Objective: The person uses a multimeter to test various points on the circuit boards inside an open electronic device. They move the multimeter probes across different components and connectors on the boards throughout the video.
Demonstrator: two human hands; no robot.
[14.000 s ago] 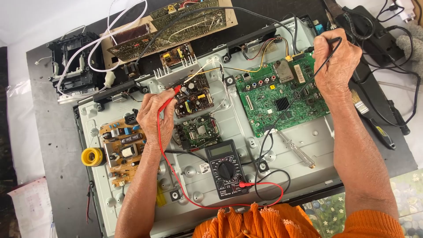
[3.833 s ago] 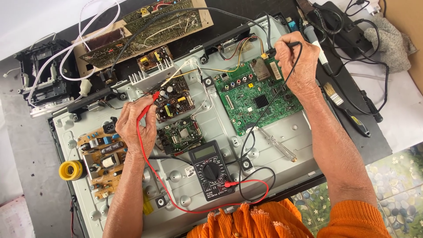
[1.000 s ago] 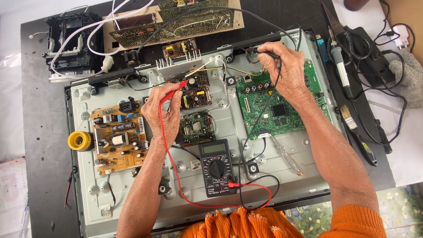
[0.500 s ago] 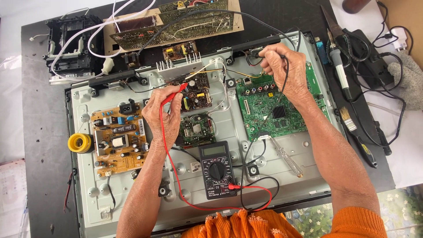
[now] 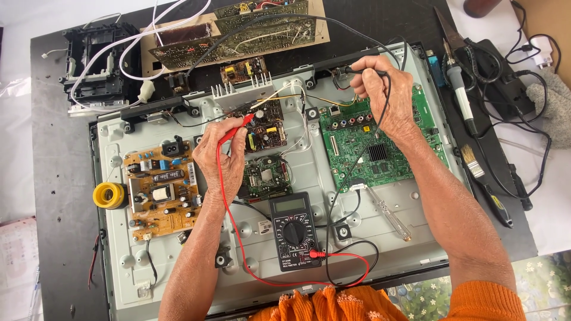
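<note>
My left hand [image 5: 219, 156] grips a red test probe [image 5: 238, 123] whose tip rests on a small dark circuit board [image 5: 266, 132] in the middle of an opened flat-screen chassis [image 5: 119, 238]. My right hand [image 5: 386, 98] holds a black test probe [image 5: 360, 70] with its tip at the upper left corner of the green main board [image 5: 386, 160]. Red and black leads run down to a black multimeter [image 5: 291, 230] lying on the metal back panel near my body.
A brown power board [image 5: 160, 190] sits at the left with a yellow solder reel [image 5: 109, 195] beside it. A soldering iron [image 5: 461, 95], a brush [image 5: 485, 178], a screwdriver [image 5: 386, 211] and cables lie to the right. More boards [image 5: 238, 30] lie at the far edge.
My right hand has shifted a little left and up along the top edge of the green board with the black probe. The left hand has stayed on the dark board.
</note>
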